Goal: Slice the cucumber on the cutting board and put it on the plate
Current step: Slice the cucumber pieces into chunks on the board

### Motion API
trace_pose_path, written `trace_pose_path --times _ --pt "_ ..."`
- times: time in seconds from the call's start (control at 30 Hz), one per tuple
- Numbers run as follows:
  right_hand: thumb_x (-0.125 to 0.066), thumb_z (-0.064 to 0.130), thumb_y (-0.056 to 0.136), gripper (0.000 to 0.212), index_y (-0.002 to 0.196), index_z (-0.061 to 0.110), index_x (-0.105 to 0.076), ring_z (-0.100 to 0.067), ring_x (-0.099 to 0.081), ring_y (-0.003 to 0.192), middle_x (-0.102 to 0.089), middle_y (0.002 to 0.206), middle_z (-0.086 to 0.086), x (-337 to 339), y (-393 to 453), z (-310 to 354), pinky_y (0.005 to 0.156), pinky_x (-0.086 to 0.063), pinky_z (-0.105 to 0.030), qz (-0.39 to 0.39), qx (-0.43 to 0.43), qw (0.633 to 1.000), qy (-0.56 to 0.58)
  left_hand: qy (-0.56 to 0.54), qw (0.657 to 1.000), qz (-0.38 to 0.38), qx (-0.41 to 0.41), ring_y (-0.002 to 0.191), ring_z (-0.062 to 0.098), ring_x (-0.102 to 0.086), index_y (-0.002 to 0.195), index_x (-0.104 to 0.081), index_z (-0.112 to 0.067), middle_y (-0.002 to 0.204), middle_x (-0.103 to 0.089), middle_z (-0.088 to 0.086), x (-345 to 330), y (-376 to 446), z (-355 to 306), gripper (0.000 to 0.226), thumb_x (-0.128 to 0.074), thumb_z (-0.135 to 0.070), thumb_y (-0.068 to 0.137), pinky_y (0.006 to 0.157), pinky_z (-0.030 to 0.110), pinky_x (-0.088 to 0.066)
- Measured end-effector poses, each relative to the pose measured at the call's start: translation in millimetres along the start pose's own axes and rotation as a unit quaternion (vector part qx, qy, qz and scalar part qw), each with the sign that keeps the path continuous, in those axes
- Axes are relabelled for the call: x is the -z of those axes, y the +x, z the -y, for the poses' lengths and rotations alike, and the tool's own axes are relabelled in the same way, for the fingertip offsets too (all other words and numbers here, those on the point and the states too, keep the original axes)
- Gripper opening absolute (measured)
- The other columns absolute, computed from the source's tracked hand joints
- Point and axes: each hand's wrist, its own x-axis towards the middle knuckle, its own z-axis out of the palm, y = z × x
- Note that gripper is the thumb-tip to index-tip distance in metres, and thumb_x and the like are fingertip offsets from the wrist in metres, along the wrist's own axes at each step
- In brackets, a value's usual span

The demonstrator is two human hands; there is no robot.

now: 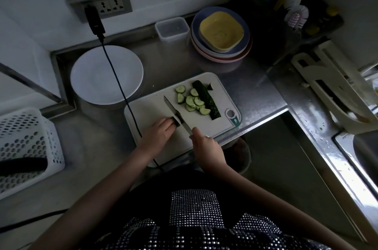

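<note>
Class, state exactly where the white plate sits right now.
In the head view, the white plate sits left of and behind the cutting board, below the wall socket, with a black cable crossing it.

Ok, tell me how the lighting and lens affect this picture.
Head view: dim overall, corners darkest; glare on the wet metal counter at right; wide-angle bending at the edges; the cutting board, knife and cucumber slices stay readable; the rack at top right is murky.

Premises: kitchen, dim light. Evidence: stainless-steel bench (pixel 255 94) along wall; sink edge (pixel 356 147) at right, wet; stacked coloured plates (pixel 221 53); white plate (pixel 106 75); cutting board (pixel 151 110) with sliced cucumber (pixel 192 101); dish brush (pixel 296 17) in corner rack; wall socket (pixel 108 5) with yellow warning label.
</note>
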Motion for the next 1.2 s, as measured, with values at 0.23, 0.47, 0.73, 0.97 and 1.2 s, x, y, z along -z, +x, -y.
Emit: trace_pose_path --times 0.23,0.47,0.73,0.97,1.2 --pt "-0.036 0.031 0.101 0.016 0.104 0.016 -0.035 -0.039 -0.061 0.080 -0.063 0.089 -0.019 -0.3 1.4 2.4 0.063 -0.047 -0.041 0.015 0.011 1.000 -0.003 -0.004 1.000 -0.001 0.006 0.096 0.024 -0.047 0.098 -0.069 0.003 0.094 -0.064 0.017 1.2 0.9 0.4 0.033 -0.043 -0.006 0.079 0.073 0.034 -0.054" --pt "-0.037 0.029 0.102 0.015 0.108 0.016 -0.034 -0.040 -0.063 0.084 -0.063 0.094 -0.020 -2.8 2.7 1.6 0.060 -0.042 -0.038 0.022 0.029 0.998 -0.043 -0.003 1.000 -0.002 0.014 0.094 0.025 -0.047 0.094 -0.068 0.002 0.091 -0.063 0.016 0.9 0.2 -0.1 0.030 -0.043 -0.006 0.080 0.069 0.034 -0.054" --pt "-0.034 0.027 0.103 0.018 0.118 0.016 -0.032 -0.038 -0.063 0.085 -0.062 0.096 -0.018 -5.0 3.2 1.3 0.056 -0.037 -0.036 0.036 0.045 0.993 -0.101 -0.010 1.000 0.007 0.023 0.093 0.025 -0.048 0.095 -0.068 0.001 0.090 -0.062 0.015 0.9 0.3 0.0 0.029 -0.044 -0.008 0.081 0.071 0.035 -0.055" --pt "-0.038 0.006 0.094 0.029 0.120 0.016 -0.032 -0.038 -0.062 0.090 -0.062 0.099 -0.018 -3.4 6.8 5.0 0.060 -0.038 -0.037 0.059 0.018 0.993 -0.097 0.000 0.999 0.012 0.030 0.092 0.024 -0.046 0.088 -0.067 0.000 0.094 -0.064 0.014 2.6 0.7 -1.5 0.030 -0.040 -0.008 0.078 0.067 0.034 -0.055" --pt "-0.038 0.005 0.093 0.032 0.122 0.016 -0.032 -0.038 -0.062 0.089 -0.062 0.100 -0.016 -1.6 6.1 2.7 0.059 -0.038 -0.037 0.048 0.022 0.992 -0.112 0.002 0.999 0.018 0.030 0.093 0.023 -0.046 0.088 -0.066 -0.001 0.096 -0.060 0.012 3.9 0.4 -3.2 0.031 -0.039 -0.008 0.076 0.064 0.033 -0.055"
